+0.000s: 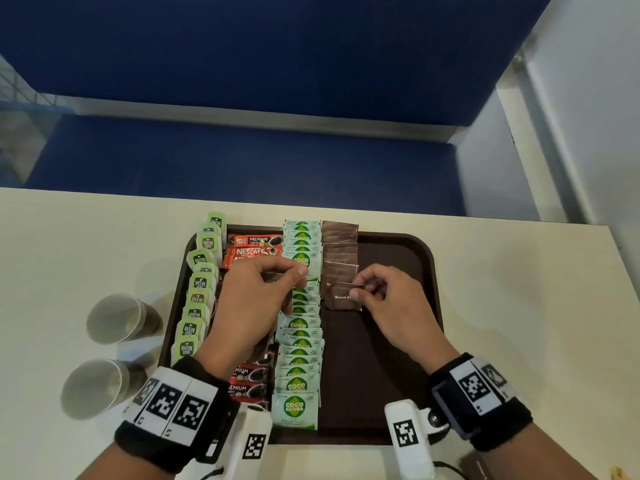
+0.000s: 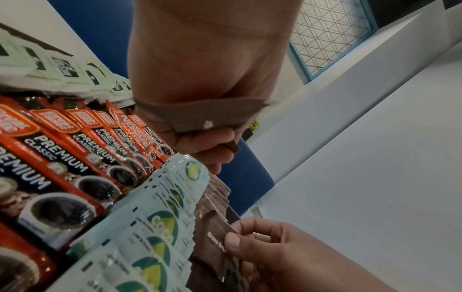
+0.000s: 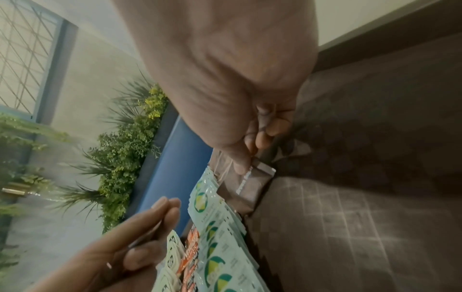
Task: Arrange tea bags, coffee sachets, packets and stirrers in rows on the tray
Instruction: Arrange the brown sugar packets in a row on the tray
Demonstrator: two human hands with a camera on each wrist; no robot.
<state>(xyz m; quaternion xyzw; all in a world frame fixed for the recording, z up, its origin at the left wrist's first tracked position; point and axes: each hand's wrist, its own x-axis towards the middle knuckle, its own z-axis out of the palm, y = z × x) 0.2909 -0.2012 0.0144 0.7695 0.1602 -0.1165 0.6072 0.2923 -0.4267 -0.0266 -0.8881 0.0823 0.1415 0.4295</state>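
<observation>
A dark brown tray (image 1: 398,341) holds rows of green tea bags (image 1: 199,285), red coffee sachets (image 1: 254,249), pale green Coco packets (image 1: 299,358) and brown sugar packets (image 1: 341,251). My right hand (image 1: 360,292) pinches one brown sugar packet (image 1: 341,299) at the near end of the brown row; the right wrist view shows that packet (image 3: 252,183) under my thumb. Over the coffee and Coco rows, my left hand (image 1: 294,275) grips a small stack of brown packets (image 2: 212,112), plain in the left wrist view.
Two grey cups (image 1: 117,318) (image 1: 97,389) sit on the cream table (image 1: 519,306) left of the tray. The tray's right part is bare. A blue bench (image 1: 242,150) runs behind the table's far edge.
</observation>
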